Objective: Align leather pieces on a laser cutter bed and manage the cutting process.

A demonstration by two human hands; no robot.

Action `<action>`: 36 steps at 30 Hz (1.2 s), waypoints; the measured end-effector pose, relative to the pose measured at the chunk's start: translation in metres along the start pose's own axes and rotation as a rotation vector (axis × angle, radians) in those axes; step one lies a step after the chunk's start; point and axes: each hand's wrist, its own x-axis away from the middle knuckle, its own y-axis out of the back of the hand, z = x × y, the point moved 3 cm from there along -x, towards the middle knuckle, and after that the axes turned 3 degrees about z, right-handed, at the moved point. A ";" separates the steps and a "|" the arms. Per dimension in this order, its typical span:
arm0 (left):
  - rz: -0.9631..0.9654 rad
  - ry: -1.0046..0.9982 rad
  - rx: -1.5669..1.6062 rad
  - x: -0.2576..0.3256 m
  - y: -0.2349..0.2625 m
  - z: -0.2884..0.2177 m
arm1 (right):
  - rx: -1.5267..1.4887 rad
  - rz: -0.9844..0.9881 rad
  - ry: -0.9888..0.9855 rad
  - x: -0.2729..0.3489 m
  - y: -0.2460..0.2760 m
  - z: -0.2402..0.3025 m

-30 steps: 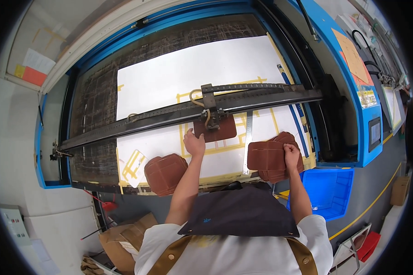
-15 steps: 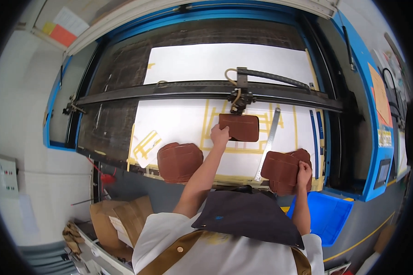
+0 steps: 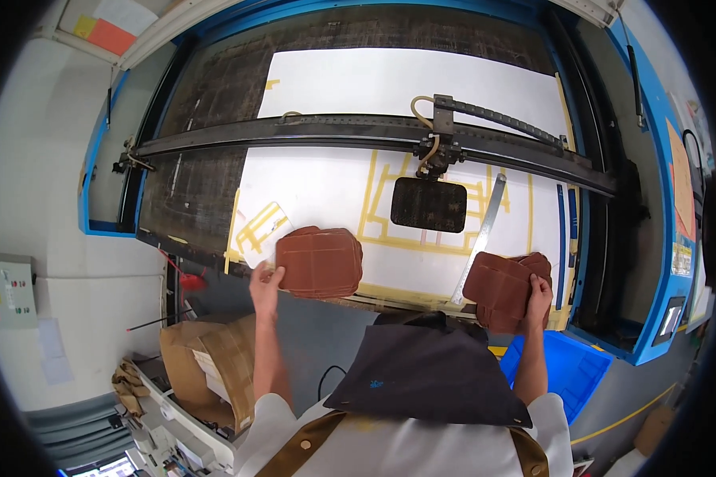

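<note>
Stacking, seemingly: the left hand (image 3: 265, 288) touches the brown stack (image 3: 320, 262) at its right (gripping or not, I can't tell), the right hand (image 3: 539, 298) pinches the brown pile (image 3: 495, 286); parting pieces needs a light touch

On bed (image 3: 203, 187) front: left pile (image 3: 320, 261), right pile (image 3: 495, 280); ruler (image 3: 481, 238) between, beside right pile; gantry (image 3: 334, 130) behind.

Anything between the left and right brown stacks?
Yes. In the head view, from the left stack: a stretch of white sheet, then the metal ruler, slanting close beside the right stack.
</note>
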 end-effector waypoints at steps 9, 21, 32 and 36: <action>0.663 -0.227 0.132 0.080 -0.147 -0.046 | 0.395 0.549 0.421 0.081 -0.103 0.203; 1.284 0.278 0.589 0.035 -0.258 -0.036 | -0.037 0.646 0.066 -0.004 -0.185 0.164; 0.768 -0.034 -0.046 -0.072 -0.320 -0.056 | 0.319 0.448 0.202 -0.079 -0.273 0.092; 0.722 -0.125 -0.097 -0.062 -0.325 -0.074 | 0.411 0.395 0.172 -0.081 -0.271 0.096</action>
